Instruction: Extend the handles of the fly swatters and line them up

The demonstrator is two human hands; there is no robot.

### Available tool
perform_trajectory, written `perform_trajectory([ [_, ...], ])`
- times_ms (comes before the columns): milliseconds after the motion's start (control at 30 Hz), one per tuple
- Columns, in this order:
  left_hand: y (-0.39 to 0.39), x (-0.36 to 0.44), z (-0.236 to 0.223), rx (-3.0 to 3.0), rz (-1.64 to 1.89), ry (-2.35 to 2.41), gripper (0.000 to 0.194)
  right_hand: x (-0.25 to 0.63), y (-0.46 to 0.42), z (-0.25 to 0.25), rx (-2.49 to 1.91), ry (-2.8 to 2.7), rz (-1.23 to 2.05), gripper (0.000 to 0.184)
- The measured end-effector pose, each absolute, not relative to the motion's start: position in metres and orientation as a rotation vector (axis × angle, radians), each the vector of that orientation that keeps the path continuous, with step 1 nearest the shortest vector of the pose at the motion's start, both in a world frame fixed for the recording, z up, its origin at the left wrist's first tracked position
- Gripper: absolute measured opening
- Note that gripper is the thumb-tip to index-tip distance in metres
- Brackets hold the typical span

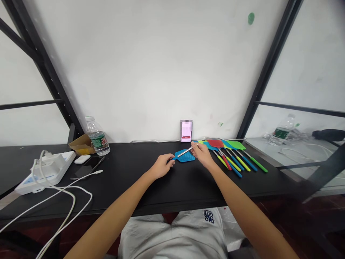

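A blue fly swatter head (186,157) lies over the black table at the centre, its narrow neck pointing left. My left hand (162,166) pinches that neck between thumb and fingers. Slanting above the mesh is a thin silver metal rod (184,151), with its lower end close to the neck; I cannot tell if the two are joined. My right hand (201,154) is closed around the rod's upper end. Just right of this hand, several fly swatters with red, blue, yellow-green and green heads (215,143) lie fanned out, handles toward me.
Against the wall leans a lit phone (186,131). On the left are a water bottle (98,138), a cardboard box (81,144), a white case (82,159), a dark phone (87,167) and a power strip (51,172) with loose white cables (74,201). Black frame posts (265,72) flank the table.
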State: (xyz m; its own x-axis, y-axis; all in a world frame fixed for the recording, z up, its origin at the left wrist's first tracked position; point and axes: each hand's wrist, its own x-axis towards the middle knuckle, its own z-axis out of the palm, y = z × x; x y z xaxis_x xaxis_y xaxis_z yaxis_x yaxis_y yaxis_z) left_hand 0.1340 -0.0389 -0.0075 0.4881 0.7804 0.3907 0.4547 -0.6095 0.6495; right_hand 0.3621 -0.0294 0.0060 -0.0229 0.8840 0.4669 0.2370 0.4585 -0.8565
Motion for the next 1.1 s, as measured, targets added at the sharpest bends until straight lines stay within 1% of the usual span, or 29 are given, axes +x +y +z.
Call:
perform_trajectory([
  [67,-0.044,0.141,-0.008,2.203,0.917,0.973,0.019,0.354,-0.033,0.007,-1.032,-1.497,0.578,0.051],
  [200,-0.052,0.152,-0.008,2.124,0.888,0.928,0.028,0.340,-0.040,0.007,-1.144,-1.441,0.308,0.052],
  [333,-0.054,0.157,-0.008,2.077,0.877,0.908,0.033,0.332,-0.044,0.007,-1.197,-1.434,0.141,0.052],
  [667,-0.052,0.153,-0.010,2.069,0.888,0.878,0.034,0.316,-0.046,0.008,-1.168,-1.542,0.024,0.049],
  [1100,-0.049,0.152,-0.013,1.938,0.854,0.875,0.049,0.286,-0.039,0.028,-1.125,-1.737,-0.003,0.052],
])
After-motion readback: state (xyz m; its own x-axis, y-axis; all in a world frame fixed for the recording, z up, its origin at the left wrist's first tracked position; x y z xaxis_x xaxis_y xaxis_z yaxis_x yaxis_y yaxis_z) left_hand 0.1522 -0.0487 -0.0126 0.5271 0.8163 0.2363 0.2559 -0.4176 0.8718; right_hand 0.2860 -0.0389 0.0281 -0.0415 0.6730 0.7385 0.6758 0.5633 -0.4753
